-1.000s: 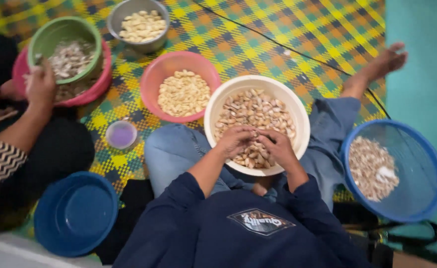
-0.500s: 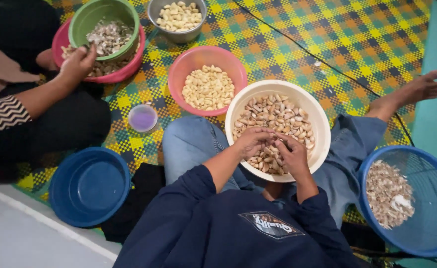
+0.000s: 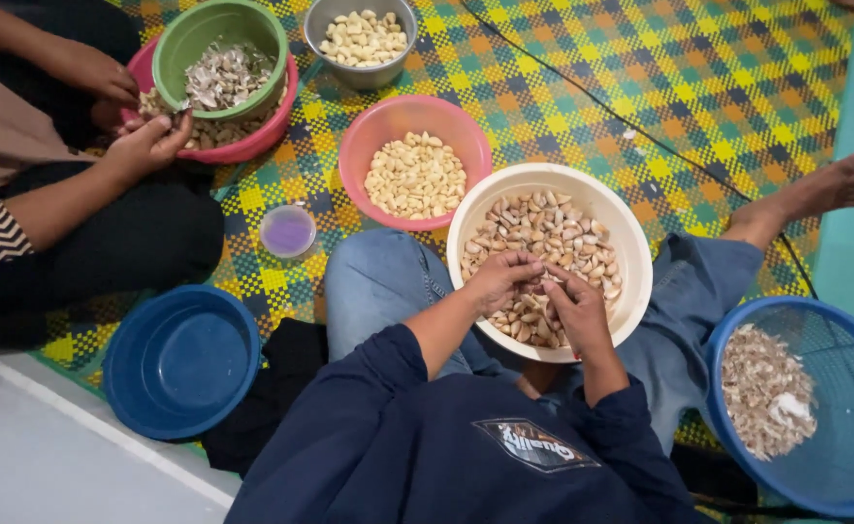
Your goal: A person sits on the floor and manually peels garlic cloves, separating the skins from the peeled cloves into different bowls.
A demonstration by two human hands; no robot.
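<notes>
Over cream bowl [image 3: 630, 291]: left hand [image 3: 499, 279], right hand [image 3: 575, 309] both pinching one garlic clove [image 3: 541, 283].

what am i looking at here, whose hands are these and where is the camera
There is no machine. The single view comes from a camera worn on a person's head, looking down. That person's left hand and right hand meet over a cream bowl of unpeeled garlic cloves on their lap, pinching one clove together. On the checked mat sit a pink bowl of peeled cloves, a blue basket of skins and an empty blue basin. The other hands at the green bowl belong to another person.
</notes>
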